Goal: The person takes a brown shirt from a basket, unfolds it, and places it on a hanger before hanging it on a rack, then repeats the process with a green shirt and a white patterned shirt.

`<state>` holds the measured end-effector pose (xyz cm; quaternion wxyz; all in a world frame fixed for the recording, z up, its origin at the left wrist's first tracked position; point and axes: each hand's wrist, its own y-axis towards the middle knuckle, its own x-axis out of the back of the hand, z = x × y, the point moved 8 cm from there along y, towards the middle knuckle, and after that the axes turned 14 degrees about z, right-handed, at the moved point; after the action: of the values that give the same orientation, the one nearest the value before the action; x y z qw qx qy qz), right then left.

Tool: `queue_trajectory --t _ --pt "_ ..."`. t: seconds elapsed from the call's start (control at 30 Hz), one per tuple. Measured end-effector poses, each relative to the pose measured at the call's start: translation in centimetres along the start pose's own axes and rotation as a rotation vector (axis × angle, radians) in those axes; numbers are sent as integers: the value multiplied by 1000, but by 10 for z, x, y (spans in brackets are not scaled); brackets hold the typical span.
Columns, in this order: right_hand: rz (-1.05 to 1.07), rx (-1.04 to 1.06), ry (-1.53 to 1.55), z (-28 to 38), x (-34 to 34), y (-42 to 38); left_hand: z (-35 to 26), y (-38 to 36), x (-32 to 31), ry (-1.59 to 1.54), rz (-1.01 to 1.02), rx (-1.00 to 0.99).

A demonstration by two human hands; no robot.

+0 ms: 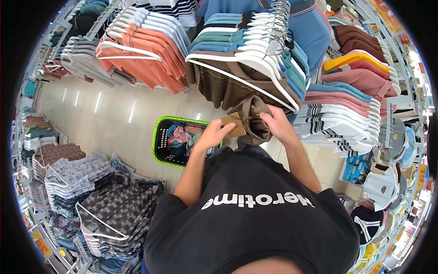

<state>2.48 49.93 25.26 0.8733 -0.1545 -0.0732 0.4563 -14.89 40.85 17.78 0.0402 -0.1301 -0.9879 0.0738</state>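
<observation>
My left hand pinches a brown cardboard price tag hanging from a brown polo shirt. My right hand grips the bunched fabric of that same shirt just right of the tag. The shirt hangs on a white hanger at the front of a rack of folded-over polos in brown, teal and blue. Both hands are held close together in front of my chest, above my black T-shirt.
A green-rimmed black shopping basket with clothes in it stands on the tiled floor to the left. Racks of orange, grey and striped shirts hang above left, pink and white ones at right, patterned garments at lower left, caps at right.
</observation>
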Motion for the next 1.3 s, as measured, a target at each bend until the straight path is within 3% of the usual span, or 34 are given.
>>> queue_trajectory --t 0.1,0.17,0.2,0.27,0.43,0.5,0.53,0.6,0.7,0.9,1.3 --pt "33 23 -64 26 -15 -2 -17 0 -8 -159 132 161" --pt "89 20 -118 29 -21 1 -63 11 -23 -309 162 -107" --pt "92 22 -118 31 -20 2 -61 16 -28 -307 159 -107" --pt "100 105 -331 44 -19 2 -66 25 -37 -162 162 -222" --pt "110 79 -263 62 -13 -5 -71 35 -37 73 55 -184" --pt "124 9 -316 59 -13 -5 -77 35 -38 335 173 92" --pt "123 11 -316 56 -13 -5 -75 34 -38 337 173 91" --pt "2 143 -272 61 -6 -8 -70 32 -34 223 95 7" --pt "-25 123 -167 57 -3 -11 -67 24 -29 -34 5 -111" --pt "-45 171 -122 56 -12 -8 -53 19 -34 -277 132 17" --pt "-79 157 -83 41 -12 -5 -53 16 -37 -440 232 -25"
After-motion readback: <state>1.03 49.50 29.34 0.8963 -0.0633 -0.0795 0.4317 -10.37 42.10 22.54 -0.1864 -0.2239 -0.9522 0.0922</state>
